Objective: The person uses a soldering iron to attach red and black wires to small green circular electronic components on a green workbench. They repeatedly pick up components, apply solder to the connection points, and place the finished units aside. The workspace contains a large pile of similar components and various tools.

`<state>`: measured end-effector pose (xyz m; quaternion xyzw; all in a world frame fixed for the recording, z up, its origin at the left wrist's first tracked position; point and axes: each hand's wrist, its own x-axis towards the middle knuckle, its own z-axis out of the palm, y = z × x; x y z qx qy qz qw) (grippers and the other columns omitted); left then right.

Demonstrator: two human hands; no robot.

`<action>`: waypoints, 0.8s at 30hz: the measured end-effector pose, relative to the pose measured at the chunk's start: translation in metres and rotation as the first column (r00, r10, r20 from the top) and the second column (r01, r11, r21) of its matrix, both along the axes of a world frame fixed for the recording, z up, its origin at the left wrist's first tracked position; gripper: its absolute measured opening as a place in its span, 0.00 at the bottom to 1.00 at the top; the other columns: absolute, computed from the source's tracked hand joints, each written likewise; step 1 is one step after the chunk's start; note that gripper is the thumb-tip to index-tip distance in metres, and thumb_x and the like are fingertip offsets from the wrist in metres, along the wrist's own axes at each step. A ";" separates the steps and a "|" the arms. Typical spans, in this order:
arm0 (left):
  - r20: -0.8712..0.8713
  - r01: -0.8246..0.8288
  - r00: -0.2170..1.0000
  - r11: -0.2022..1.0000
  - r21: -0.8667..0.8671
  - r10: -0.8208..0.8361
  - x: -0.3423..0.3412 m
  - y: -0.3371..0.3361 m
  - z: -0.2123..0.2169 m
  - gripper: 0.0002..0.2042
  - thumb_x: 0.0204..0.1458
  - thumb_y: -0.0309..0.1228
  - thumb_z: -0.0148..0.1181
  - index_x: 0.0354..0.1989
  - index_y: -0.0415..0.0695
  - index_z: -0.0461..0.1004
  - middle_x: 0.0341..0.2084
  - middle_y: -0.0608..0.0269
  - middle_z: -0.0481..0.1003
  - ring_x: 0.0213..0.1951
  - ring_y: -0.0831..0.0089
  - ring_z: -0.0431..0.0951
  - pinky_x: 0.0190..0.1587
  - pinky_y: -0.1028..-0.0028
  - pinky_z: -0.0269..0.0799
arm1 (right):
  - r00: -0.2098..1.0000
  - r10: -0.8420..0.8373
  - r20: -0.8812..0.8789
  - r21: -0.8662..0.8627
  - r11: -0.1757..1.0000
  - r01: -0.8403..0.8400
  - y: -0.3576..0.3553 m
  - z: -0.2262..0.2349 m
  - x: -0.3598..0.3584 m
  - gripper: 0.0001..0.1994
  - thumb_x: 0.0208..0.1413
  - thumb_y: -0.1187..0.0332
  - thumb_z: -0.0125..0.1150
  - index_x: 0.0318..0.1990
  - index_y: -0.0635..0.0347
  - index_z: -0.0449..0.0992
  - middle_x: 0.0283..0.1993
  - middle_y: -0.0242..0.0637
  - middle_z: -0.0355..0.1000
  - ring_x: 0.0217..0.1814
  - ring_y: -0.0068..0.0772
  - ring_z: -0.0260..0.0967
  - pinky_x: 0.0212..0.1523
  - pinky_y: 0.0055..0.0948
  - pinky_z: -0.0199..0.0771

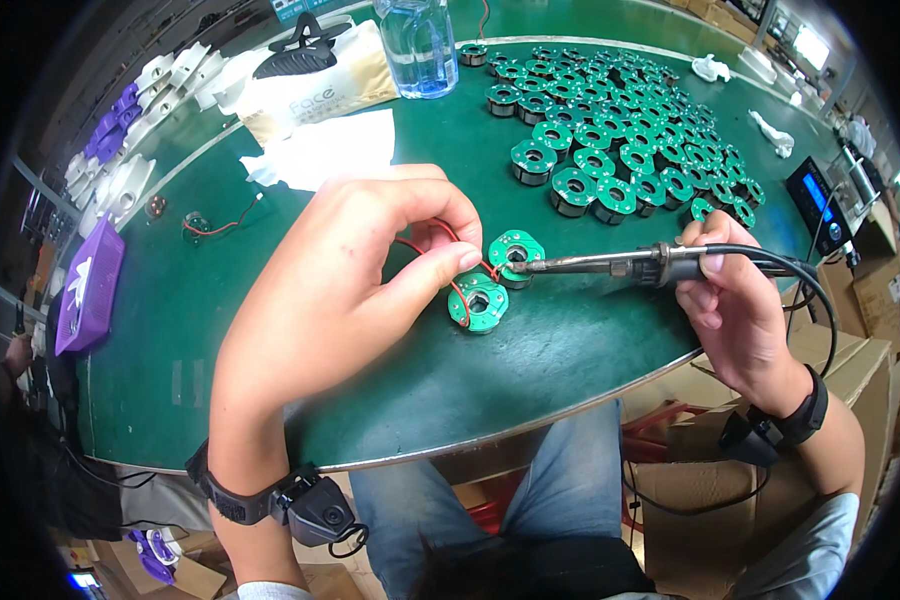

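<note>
Between thumb and fingertips, my left hand (370,260) pinches a thin red wire (440,226). The wire runs down to a ring-shaped motor stator with a green circuit board (480,303), lying on the table. A second stator of the same kind (516,252) sits just behind it, almost touching. My right hand (735,300) is wrapped round the dark handle of a soldering iron (660,266). The iron points left, its tip at the second stator's board beside the wire end. Whether the tip touches the wire cannot be made out.
Many similar stators (610,150) stand packed at the back right of the green table (400,400). A soldering station (818,205) is at the right edge. Further left are a tissue pack (320,90), a water container (416,50), a purple basket (92,290) and a loose wired part (198,224).
</note>
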<state>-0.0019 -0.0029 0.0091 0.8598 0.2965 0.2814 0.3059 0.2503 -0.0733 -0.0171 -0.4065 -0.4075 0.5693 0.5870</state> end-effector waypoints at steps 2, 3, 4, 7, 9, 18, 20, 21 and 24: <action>-0.011 -0.010 1.000 1.000 0.002 0.010 0.000 0.000 0.000 0.03 0.43 0.21 0.52 0.23 0.34 0.66 0.20 0.62 0.66 0.25 0.77 0.65 0.30 0.79 0.62 | 1.000 -0.011 -0.004 -0.007 1.000 0.011 0.001 -0.001 0.001 0.04 0.45 0.73 0.51 0.25 0.59 0.63 0.23 0.34 0.62 0.18 0.15 0.53 0.16 0.14 0.51; -0.016 -0.011 1.000 1.000 0.006 0.011 0.000 0.001 0.000 0.03 0.43 0.21 0.52 0.23 0.34 0.66 0.20 0.62 0.66 0.26 0.77 0.65 0.30 0.79 0.62 | 1.000 -0.010 0.003 -0.015 1.000 0.011 0.000 0.000 0.001 0.04 0.45 0.72 0.51 0.25 0.59 0.63 0.23 0.34 0.63 0.18 0.15 0.53 0.16 0.14 0.51; -0.021 -0.011 1.000 1.000 0.010 0.012 0.000 0.001 0.000 0.03 0.43 0.21 0.52 0.23 0.34 0.66 0.20 0.62 0.66 0.26 0.77 0.65 0.31 0.79 0.62 | 1.000 -0.010 0.010 -0.023 1.000 0.010 0.000 0.001 0.001 0.04 0.45 0.72 0.51 0.25 0.59 0.63 0.23 0.34 0.63 0.18 0.14 0.53 0.16 0.14 0.51; -0.018 -0.017 1.000 1.000 -0.016 0.017 0.000 0.000 0.001 0.04 0.43 0.22 0.52 0.23 0.34 0.67 0.20 0.62 0.66 0.26 0.77 0.65 0.31 0.79 0.62 | 1.000 0.000 0.024 -0.010 1.000 0.001 0.000 0.000 0.000 0.04 0.45 0.72 0.52 0.25 0.59 0.63 0.23 0.34 0.63 0.18 0.14 0.53 0.16 0.14 0.51; -0.015 -0.012 1.000 1.000 -0.014 0.012 0.001 0.000 0.001 0.04 0.43 0.22 0.52 0.23 0.34 0.67 0.20 0.62 0.66 0.26 0.77 0.65 0.31 0.78 0.62 | 1.000 0.002 0.028 -0.001 1.000 -0.002 0.000 0.000 0.000 0.05 0.45 0.72 0.52 0.25 0.60 0.63 0.23 0.34 0.63 0.18 0.14 0.53 0.16 0.14 0.51; -0.011 -0.005 1.000 1.000 -0.022 0.005 0.001 0.000 0.000 0.03 0.43 0.22 0.52 0.23 0.34 0.67 0.20 0.62 0.67 0.25 0.77 0.66 0.31 0.79 0.62 | 1.000 -0.001 0.030 -0.003 1.000 0.001 0.001 0.000 0.000 0.05 0.45 0.72 0.52 0.24 0.59 0.63 0.23 0.34 0.63 0.18 0.14 0.52 0.16 0.14 0.51; -0.012 -0.006 1.000 1.000 -0.022 0.006 0.001 0.000 0.000 0.03 0.43 0.21 0.52 0.23 0.34 0.67 0.20 0.62 0.67 0.25 0.77 0.66 0.31 0.79 0.62 | 1.000 0.004 0.025 -0.003 1.000 -0.004 0.000 0.000 -0.001 0.05 0.45 0.72 0.52 0.25 0.59 0.63 0.23 0.34 0.63 0.18 0.14 0.52 0.16 0.14 0.51; -0.012 -0.007 1.000 1.000 -0.023 0.006 0.001 0.000 0.001 0.03 0.43 0.21 0.52 0.23 0.34 0.67 0.20 0.62 0.67 0.25 0.77 0.66 0.31 0.79 0.62 | 1.000 0.005 0.026 -0.005 1.000 -0.005 0.001 0.000 -0.001 0.04 0.45 0.72 0.52 0.25 0.59 0.63 0.23 0.34 0.63 0.18 0.14 0.52 0.16 0.14 0.51; 0.002 -0.010 1.000 0.999 -0.042 0.010 0.002 -0.001 0.001 0.03 0.43 0.21 0.52 0.23 0.34 0.67 0.20 0.62 0.67 0.26 0.77 0.66 0.31 0.79 0.62 | 1.000 0.007 0.027 -0.006 1.000 -0.007 0.001 0.000 -0.001 0.04 0.45 0.72 0.52 0.25 0.59 0.63 0.23 0.34 0.63 0.18 0.14 0.52 0.16 0.15 0.51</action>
